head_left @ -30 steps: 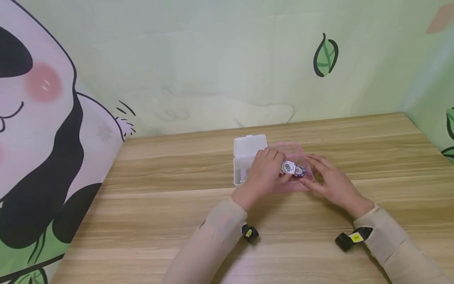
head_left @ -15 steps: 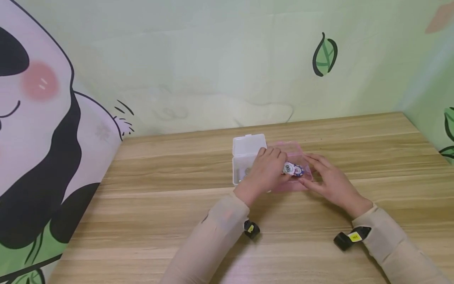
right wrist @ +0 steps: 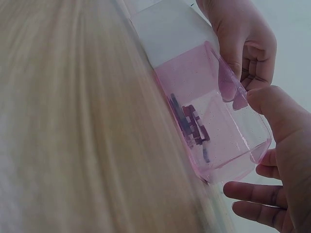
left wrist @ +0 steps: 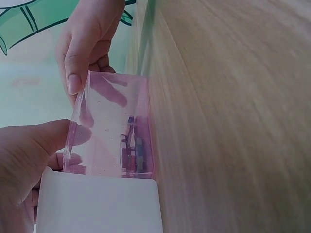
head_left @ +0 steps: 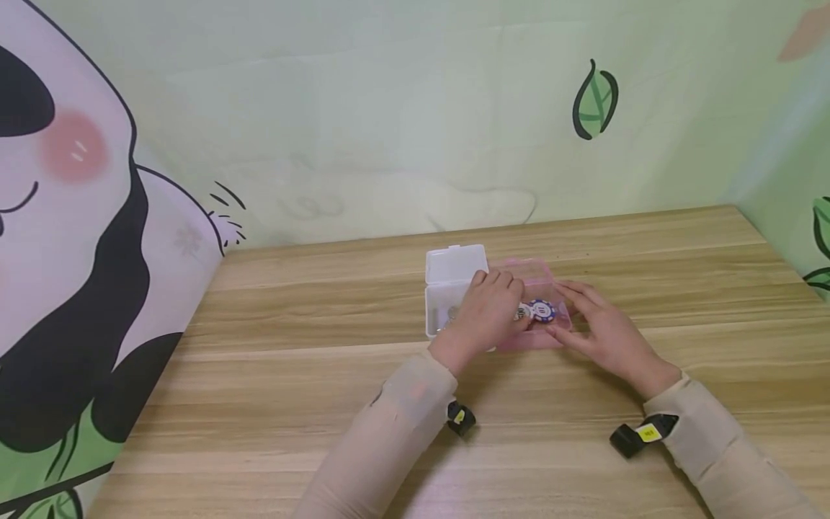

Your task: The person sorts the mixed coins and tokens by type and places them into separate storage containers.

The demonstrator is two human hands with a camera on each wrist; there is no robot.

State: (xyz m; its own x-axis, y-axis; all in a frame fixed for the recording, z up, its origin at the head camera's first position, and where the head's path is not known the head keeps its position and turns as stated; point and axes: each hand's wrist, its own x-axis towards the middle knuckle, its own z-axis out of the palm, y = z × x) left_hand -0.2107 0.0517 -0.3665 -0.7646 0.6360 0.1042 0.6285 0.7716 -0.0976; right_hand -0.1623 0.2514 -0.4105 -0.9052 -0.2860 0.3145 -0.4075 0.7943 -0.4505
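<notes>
A pink see-through plastic box [right wrist: 187, 70] stands on the table, with several poker chips lying on its floor. A blue-and-white chip [head_left: 543, 311] lies beside a white chip [head_left: 522, 313] partly covered by my left hand. My left hand [head_left: 488, 311] reaches over the rim, its thumb and fingertips inside the box; in both wrist views these sit above the chips, apart from them, holding nothing. My right hand [head_left: 606, 335] holds the box's right end, thumb on the near side and fingers on the far side.
Left of the pink box stands a white plastic box with its lid [head_left: 456, 265] folded back. Small round things [head_left: 452, 312] lie inside it, partly hidden by my left hand. The wooden table [head_left: 311, 310] meets a patterned wall behind.
The white chip at my left fingers has dropped lower and slipped partly under the hand, and the blue chip shows more fully. My right hand stays on the box.
</notes>
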